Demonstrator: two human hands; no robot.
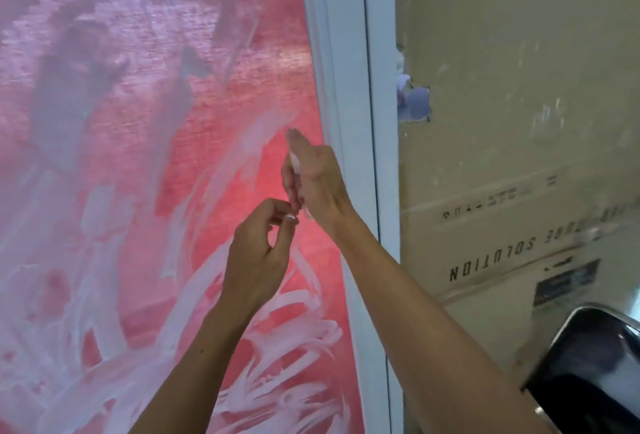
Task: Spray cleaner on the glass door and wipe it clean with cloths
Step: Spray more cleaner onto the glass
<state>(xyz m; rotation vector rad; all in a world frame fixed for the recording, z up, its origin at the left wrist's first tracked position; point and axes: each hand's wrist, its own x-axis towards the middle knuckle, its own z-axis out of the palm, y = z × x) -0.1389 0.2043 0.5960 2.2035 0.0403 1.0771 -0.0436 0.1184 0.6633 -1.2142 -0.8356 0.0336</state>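
Head view: before the smeared glass door [138, 156], the left hand [258, 257] curls, fingertips pinched; whether they hold anything, I cannot tell. Just right, the right hand [317, 184] has its fingers extended, relaxed.

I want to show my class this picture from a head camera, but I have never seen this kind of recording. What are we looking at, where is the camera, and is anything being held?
There is one picture, taken by a wide-angle camera worn on a person's head, looking forward and down along their bare arms. No machine is involved.

In front is the glass door, smeared with white streaks of cleaner, with red showing behind it. Its pale frame runs down the middle. To the right stands a cardboard box with printing on it, and a dark shiny object sits in the lower right corner.

The right hand is raised near the glass with fingers mostly straight; something small and pale shows against its palm side, too blurred to name. The left hand is curled, its fingertips pinched together near the right one. No cloth or spray bottle is visible.
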